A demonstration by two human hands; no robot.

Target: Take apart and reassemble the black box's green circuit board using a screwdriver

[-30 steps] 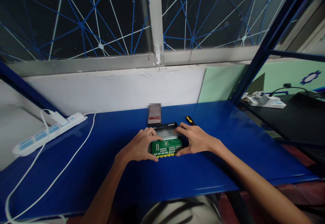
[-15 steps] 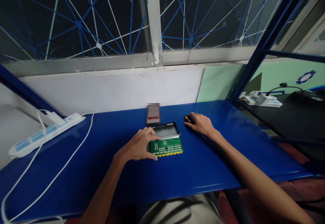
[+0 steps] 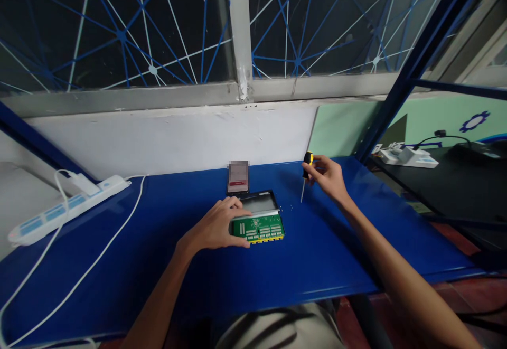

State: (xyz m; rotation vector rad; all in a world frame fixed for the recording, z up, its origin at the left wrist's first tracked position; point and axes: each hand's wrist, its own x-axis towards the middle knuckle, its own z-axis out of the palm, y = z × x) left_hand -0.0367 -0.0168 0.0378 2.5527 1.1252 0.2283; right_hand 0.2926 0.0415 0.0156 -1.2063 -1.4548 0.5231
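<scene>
A green circuit board (image 3: 261,226) with a yellow strip along its near edge lies on the blue table, joined to a dark-framed panel (image 3: 259,203) behind it. My left hand (image 3: 219,225) clasps the board's left side, thumb at the near edge and fingers over the far part, hiding that end. In my right hand (image 3: 327,175) is a black-and-yellow screwdriver (image 3: 308,164), pinched by its handle. It stands nearly upright, its thin shaft pointing down, to the right of the board and apart from it. Several tiny pieces, perhaps screws (image 3: 291,208), lie between the board and the screwdriver.
Behind the board sits a phone-like device (image 3: 238,177) with a partly blurred screen. A white power strip (image 3: 67,209) and its cable (image 3: 105,254) take up the table's left side. Blue frame posts (image 3: 390,103) rise at both sides, and a wall (image 3: 178,138) closes the back.
My right hand has lifted the screwdriver off the table and turned it from lying flat to upright, tip down. My left hand stays on the board.
</scene>
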